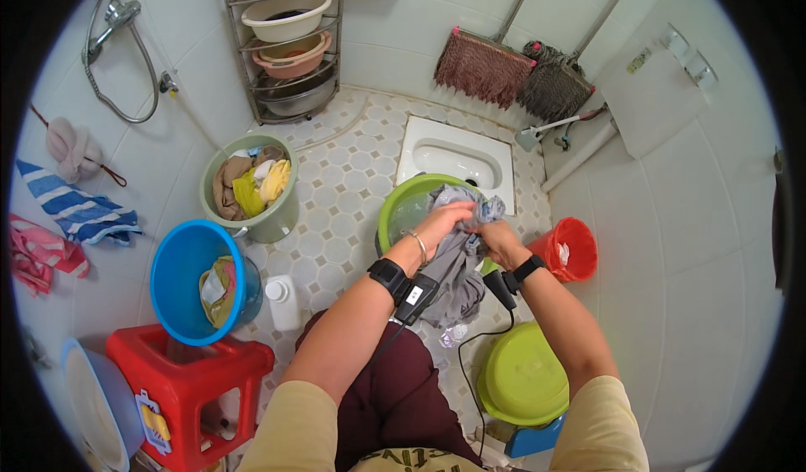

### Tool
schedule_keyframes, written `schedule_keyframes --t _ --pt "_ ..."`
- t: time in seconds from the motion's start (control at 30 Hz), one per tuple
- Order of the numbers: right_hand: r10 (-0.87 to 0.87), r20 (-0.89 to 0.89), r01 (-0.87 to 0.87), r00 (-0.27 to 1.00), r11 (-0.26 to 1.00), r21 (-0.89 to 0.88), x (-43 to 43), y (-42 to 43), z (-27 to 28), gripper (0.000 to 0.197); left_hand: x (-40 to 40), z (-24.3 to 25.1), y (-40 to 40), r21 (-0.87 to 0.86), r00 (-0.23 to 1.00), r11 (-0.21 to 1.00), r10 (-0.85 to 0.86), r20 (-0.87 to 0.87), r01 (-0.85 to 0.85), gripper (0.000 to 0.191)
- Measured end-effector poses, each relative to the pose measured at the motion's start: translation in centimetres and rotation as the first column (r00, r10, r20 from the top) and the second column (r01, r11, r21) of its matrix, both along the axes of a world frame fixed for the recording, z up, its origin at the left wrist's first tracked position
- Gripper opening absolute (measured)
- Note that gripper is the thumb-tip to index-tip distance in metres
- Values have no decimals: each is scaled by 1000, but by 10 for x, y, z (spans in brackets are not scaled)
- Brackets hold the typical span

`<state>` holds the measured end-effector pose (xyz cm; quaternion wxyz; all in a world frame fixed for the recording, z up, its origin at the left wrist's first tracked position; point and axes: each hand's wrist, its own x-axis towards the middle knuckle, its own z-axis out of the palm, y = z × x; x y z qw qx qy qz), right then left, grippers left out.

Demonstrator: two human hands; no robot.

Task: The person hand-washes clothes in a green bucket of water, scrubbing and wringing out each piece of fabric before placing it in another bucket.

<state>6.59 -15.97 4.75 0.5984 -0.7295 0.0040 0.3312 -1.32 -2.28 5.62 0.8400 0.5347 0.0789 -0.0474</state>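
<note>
My left hand (444,223) lies on a wet grey garment (456,270), its fingers stretched along the bunched upper part. Close beside it, my right hand (500,242) grips the same bunch, with the fingertips partly hidden in the folds. Soapy suds cling to the cloth there. The bunch is over the rim of a green basin (393,198) that holds cloudy, sudsy water. From my hands the garment hangs down over the near side of the basin towards my lap.
A squat toilet (456,157) lies beyond the basin; a red bin (570,252) stands right. Leftward are a pale green bucket (286,214) of clothes, a blue bucket (167,283), a white bottle (283,305) and a red stool (245,362). An upturned green basin (526,374) is near my right elbow.
</note>
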Motion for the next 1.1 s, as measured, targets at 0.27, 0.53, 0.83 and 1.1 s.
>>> schedule_keyframes --t 0.27,0.53,0.83,1.1 --pt "-90 242 151 966 957 -247 3 -5 114 27 9 -50 48 -28 682 741 603 -414 -671 22" --pt "-164 481 212 861 976 -47 41 -18 344 26 -6 -3 38 238 531 684 701 -476 -690 41" --pt "63 742 74 667 986 -150 129 -43 514 29 -37 29 71 253 463 649 715 -523 -718 47" --pt "-91 609 188 788 977 -97 91 29 263 29 -47 8 106 150 396 530 767 -505 -834 48"
